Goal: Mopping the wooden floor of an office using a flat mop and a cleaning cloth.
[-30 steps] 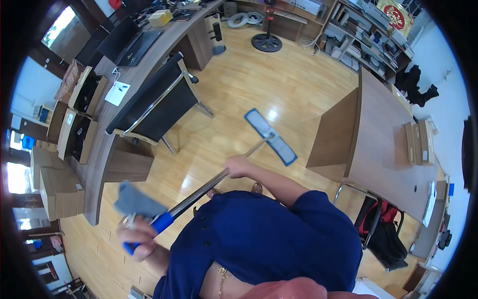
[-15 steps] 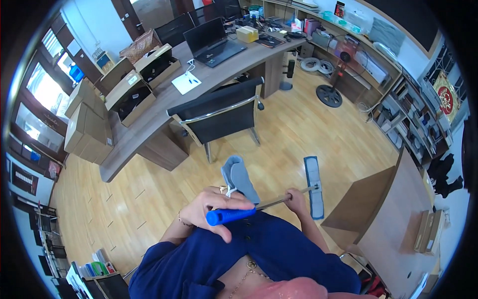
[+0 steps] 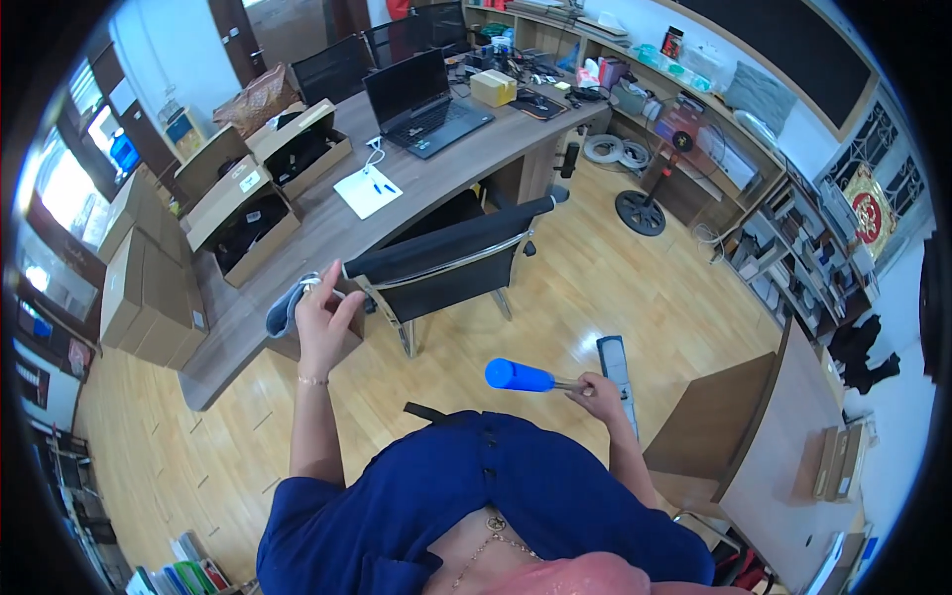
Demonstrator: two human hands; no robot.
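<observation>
Your left hand has left the mop and swung toward the surface, holding the cloth — so your right hand alone grips it, head on the floor.

A black laptop stands open on the long wooden desk, a small yellow box just beside it; nearer lies a white sheet (pens resting on top); further left are open cardboard boxes with dark contents, beside closed cartons; across the floor, white coiled cables lie near a round black stand base; packed shelves line the far right.
</observation>
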